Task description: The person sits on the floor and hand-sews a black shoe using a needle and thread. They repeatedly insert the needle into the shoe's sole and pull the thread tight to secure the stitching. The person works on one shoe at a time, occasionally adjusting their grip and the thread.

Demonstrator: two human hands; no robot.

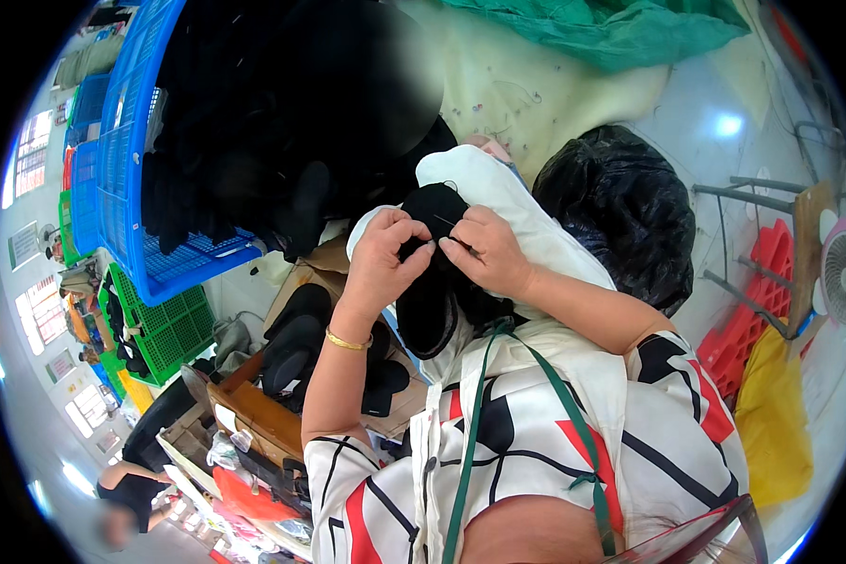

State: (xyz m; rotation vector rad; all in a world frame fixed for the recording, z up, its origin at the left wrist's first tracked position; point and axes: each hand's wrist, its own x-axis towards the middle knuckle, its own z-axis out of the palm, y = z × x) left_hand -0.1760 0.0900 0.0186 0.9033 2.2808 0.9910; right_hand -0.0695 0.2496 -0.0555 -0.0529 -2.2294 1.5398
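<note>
A black cloth piece point(430, 315), with a rounded upper end and a dark opening lower down, lies over my lap against a white padded cloth point(564, 240). Its exact kind is hard to make out. Thumb and fingers of my left hand point(392, 246) are pinched on its left edge. My right hand point(487, 247) pinches its right edge, close to the left fingertips. A thin, pale, needle-like sliver point(444, 220) shows against the black cloth beside my right fingers; whether they grip it is unclear.
A blue crate point(127, 160) and a heap of black goods point(254, 103) stand at upper left, a green crate point(174, 329) below. Black soft items point(296, 343) lie beside my left arm. To the right are a black plastic bag point(620, 211), a stool point(804, 254) and a fan point(837, 268).
</note>
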